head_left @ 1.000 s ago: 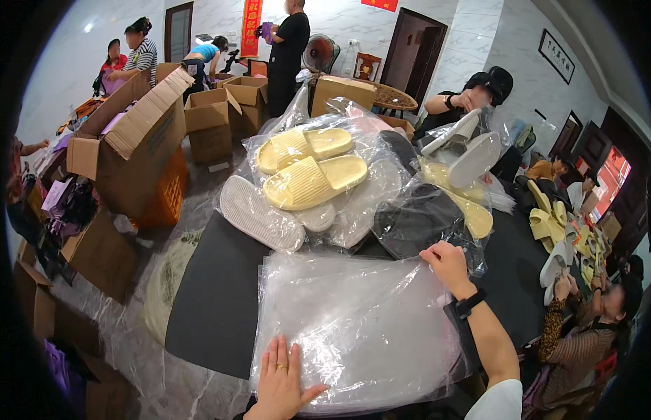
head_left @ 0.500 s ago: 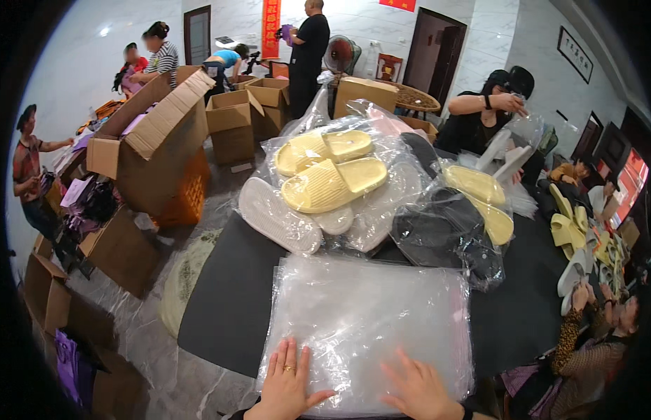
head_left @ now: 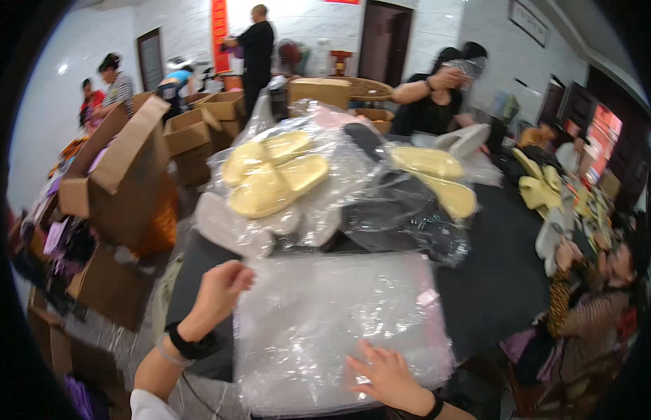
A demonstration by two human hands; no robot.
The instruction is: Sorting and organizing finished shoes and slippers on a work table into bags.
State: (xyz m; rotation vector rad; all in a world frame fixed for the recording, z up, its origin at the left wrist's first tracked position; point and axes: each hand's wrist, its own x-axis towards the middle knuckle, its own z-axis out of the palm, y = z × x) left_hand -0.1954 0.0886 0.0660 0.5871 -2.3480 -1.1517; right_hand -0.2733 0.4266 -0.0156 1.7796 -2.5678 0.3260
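A stack of clear plastic bags lies flat on the black tabletop in front of me. My right hand rests on its lower right part, fingers spread and holding nothing. At the upper left corner of the stack, my left hand is raised with curled, blurred fingers; whether it grips anything I cannot make out. Just beyond lies a heap of bagged slippers: a yellow pair on top, pale grey ones at the left, black ones and another yellow pair at the right.
Across the table a person in black handles a clear bag. At the right, a seated person holds pale slippers beside piled yellow ones. Large cardboard boxes stand at the left, with several people behind them.
My left hand has lifted off the bags and moved up and left, its fingers curling. My right hand stays on the stack. The view has shifted right.
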